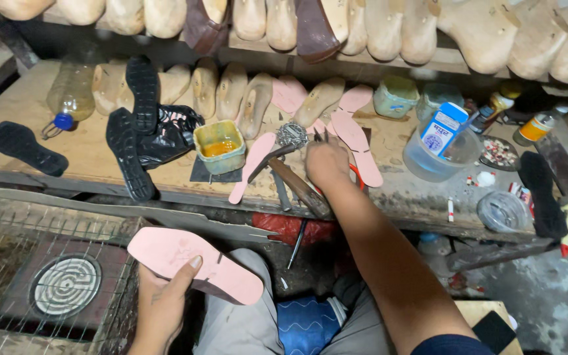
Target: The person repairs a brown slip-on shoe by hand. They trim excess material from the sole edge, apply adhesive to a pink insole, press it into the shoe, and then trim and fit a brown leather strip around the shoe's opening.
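Note:
My left hand (160, 302) holds a pink shoe insole (195, 263) flat over my lap, thumb on its top face. My right hand (327, 163) reaches forward onto the wooden workbench (87, 158), resting among tools beside a hammer (294, 181) and a round metal tin (292, 135). Its fingers are curled over something I cannot make out. More pink insoles (356, 141) lie on the bench around that hand.
A small tub of yellow glue (219, 146), black soles (129, 154), a plastic bottle (71, 92), a clear container with a blue box (440, 141) and jars sit on the bench. Wooden shoe lasts (389, 26) line the shelf above. A wire mesh (47, 263) lies at lower left.

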